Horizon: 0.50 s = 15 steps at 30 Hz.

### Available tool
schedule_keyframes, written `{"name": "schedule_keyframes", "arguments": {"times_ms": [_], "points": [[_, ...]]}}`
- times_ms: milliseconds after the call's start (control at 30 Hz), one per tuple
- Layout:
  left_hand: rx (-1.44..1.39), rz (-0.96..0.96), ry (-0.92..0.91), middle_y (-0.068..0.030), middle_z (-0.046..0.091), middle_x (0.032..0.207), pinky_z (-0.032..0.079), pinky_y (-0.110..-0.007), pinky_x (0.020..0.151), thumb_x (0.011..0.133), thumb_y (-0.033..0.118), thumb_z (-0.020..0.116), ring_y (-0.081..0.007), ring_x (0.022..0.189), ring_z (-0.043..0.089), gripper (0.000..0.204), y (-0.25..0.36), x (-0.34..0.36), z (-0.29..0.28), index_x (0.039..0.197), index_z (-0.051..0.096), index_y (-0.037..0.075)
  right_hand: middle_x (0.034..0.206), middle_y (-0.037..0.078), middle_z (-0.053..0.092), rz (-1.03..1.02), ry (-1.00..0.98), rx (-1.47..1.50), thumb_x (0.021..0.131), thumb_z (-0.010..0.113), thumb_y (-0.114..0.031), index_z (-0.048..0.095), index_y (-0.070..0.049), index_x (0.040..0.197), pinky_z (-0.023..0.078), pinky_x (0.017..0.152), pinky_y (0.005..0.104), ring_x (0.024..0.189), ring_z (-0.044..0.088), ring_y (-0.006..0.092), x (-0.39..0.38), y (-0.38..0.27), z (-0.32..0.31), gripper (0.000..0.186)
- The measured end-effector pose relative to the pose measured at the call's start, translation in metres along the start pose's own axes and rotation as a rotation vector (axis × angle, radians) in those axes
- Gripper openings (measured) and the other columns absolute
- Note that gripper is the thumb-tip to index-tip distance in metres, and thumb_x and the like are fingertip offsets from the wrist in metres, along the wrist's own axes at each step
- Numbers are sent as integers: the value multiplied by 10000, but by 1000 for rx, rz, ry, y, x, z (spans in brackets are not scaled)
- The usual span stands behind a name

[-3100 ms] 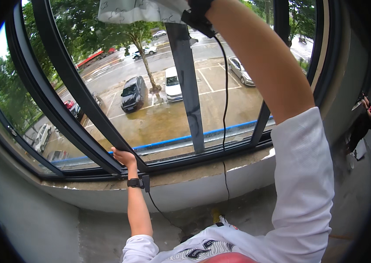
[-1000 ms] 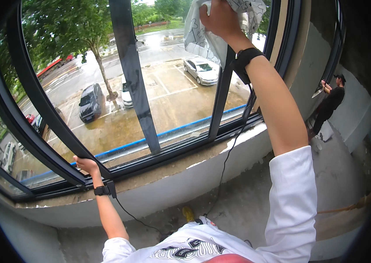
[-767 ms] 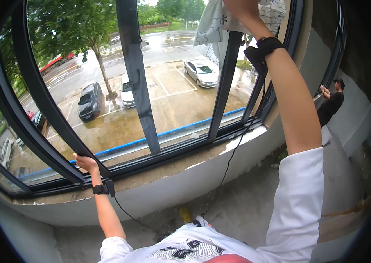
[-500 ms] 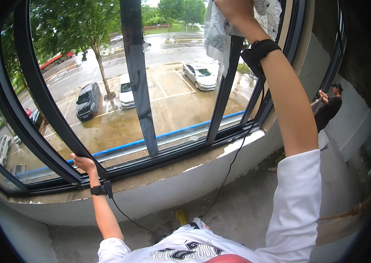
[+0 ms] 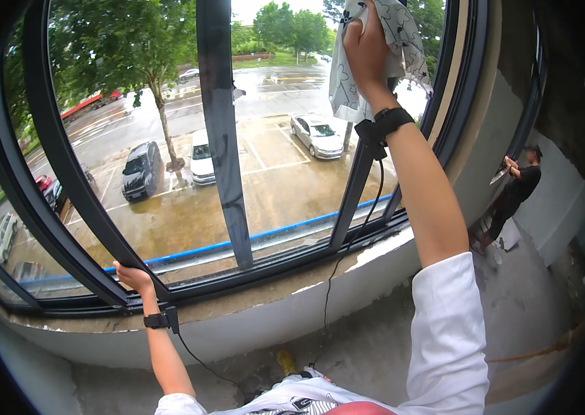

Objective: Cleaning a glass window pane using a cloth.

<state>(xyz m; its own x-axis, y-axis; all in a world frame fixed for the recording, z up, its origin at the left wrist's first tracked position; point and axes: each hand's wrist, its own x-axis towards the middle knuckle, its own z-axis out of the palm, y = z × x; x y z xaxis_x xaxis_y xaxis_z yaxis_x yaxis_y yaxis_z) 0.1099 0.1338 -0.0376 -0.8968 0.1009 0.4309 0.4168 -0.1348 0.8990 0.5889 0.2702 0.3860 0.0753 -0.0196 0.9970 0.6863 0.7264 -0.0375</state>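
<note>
My right hand (image 5: 367, 61) is raised high and closed on a white cloth (image 5: 406, 34) with a dark line pattern. The cloth lies over the upper part of a dark window bar (image 5: 352, 194) and hangs down on both sides of the hand. Low on the left, my left hand (image 5: 136, 279) is wrapped round the bottom of a dark window frame (image 5: 78, 162), just above the sill. Each wrist wears a black strap with a small device, and a cable runs down from each. Part of the bar behind the cloth is hidden.
A rough, chipped sill (image 5: 237, 299) runs beneath the windows, above a grey wall. At the right, a person in black (image 5: 519, 183) stands near another window. Outside are parked cars (image 5: 141, 169), a tree (image 5: 161, 104) and wet ground. The cables hang between my arms.
My right hand and the cloth have come lower in the picture, with the forearm shifted left. The view has tilted slightly upward. My left hand keeps its grip on the frame.
</note>
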Motion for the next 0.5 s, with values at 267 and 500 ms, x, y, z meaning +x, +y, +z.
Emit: {"name": "schedule_keyframes", "arguments": {"times_ms": [267,500], "points": [[55,141,95,-260,612,826,368,-481,761,1024,381,269,-406,764,518,587,-6,1,3,768,494,-97,1423,269,403,-103,-149,-37,874,392,-69,349,31,1425,220,1146,404,1374,312,403,-11,7,-9,562],[-30,59,6,-265,622,881,374,-466,787,1029,372,272,-415,794,515,570,-1,1,2,826,505,-107,1397,286,437,-213,-146,-281,878,399,-91,317,-31,1471,311,1087,411,1315,397,411,-21,13,-16,602]]}}
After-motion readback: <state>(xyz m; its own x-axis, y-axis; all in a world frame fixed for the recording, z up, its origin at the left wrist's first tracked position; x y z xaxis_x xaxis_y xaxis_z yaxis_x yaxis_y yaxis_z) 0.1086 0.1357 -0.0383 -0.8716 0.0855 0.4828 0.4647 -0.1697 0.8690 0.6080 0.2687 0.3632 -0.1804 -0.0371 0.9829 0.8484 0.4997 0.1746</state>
